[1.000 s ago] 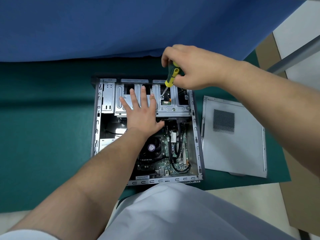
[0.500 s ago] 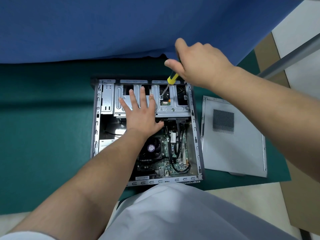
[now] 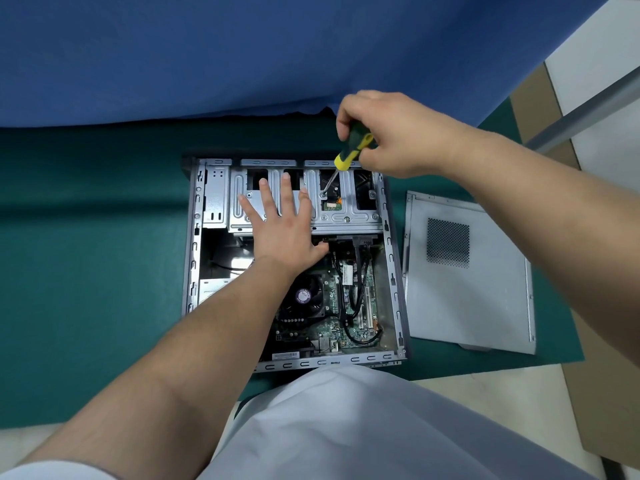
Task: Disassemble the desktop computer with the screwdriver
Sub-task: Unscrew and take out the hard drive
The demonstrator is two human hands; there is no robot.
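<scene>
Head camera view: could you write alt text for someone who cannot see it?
A right hand grips a yellow and green screwdriver with its tip on a screw in the drive cage of an open computer case. The left hand presses flat on the cage, and the side panel lies to the right on a green mat.

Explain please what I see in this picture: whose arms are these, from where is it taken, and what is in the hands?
The camera sits on a person's head and looks down, so both arms belong to that person. On a green mat lies an opened computer; its removed side panel lies to the right. The left hand presses flat on a metal bracket inside the case. The right hand grips a screwdriver, whose tip sits at a screw on that bracket.
</scene>
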